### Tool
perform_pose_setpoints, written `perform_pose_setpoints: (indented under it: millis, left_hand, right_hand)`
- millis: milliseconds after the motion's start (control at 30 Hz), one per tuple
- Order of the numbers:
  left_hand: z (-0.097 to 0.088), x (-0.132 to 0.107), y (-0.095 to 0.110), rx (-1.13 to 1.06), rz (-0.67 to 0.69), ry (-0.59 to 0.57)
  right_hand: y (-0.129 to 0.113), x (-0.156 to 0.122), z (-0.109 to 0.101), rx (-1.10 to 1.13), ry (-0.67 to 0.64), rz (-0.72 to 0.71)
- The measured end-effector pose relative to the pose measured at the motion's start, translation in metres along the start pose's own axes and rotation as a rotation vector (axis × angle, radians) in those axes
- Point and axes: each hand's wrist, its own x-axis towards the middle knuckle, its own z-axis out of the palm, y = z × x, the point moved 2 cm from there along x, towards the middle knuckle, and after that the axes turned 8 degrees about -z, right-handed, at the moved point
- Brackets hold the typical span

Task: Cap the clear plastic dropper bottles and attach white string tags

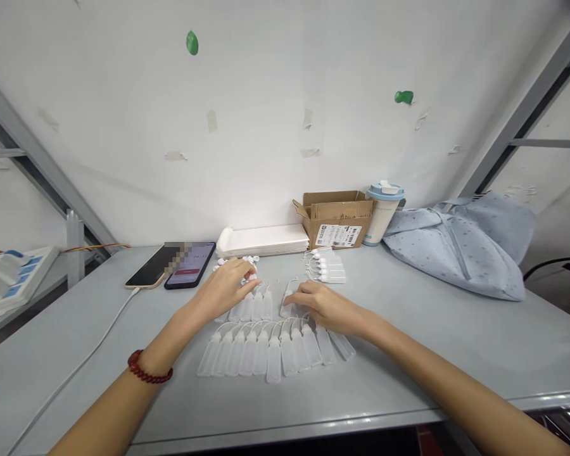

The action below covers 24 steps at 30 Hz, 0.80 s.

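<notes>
Several small clear plastic squeeze bottles [261,351] with tethered white caps lie in a row on the grey table [432,335]. A second shorter row [254,307] lies just behind them. My left hand [225,288] rests on that back row, fingers curled, fingertips touching a bottle. My right hand [325,307] lies palm down beside it, fingertips on a single bottle [287,306]. A further small group of bottles [327,269] sits beyond the right hand. I wear a red bead bracelet [147,370] on the left wrist.
Two phones [171,266] lie at the left, one on a white cable [76,373]. A stack of white trays [263,240], an open cardboard box [335,218] and a lidded cup [382,212] stand by the wall. A pale blue bag [460,244] lies at the right.
</notes>
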Motion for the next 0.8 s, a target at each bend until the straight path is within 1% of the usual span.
perform_pose_setpoints:
  millis: [133,400,533,700,800]
  left_hand:
    - [0.0,0.0,0.001,-0.016,0.008,-0.005]
    - [0.0,-0.001,0.003,-0.013,0.002,-0.023]
    - [0.0,-0.001,0.003,-0.023,0.0,-0.02]
    - [0.0,-0.002,0.002,-0.032,0.009,-0.004]
    - [0.0,-0.002,0.002,-0.031,0.007,-0.008]
  right_hand:
    - [-0.002,0.0,-0.002,0.041,-0.014,0.015]
    - [0.002,0.0,0.004,0.064,-0.036,-0.032]
    - [0.009,0.0,0.005,0.034,-0.046,0.028]
    - [0.021,-0.002,0.002,-0.024,-0.016,0.111]
    - [0.023,-0.004,0.0,-0.06,0.0,0.149]
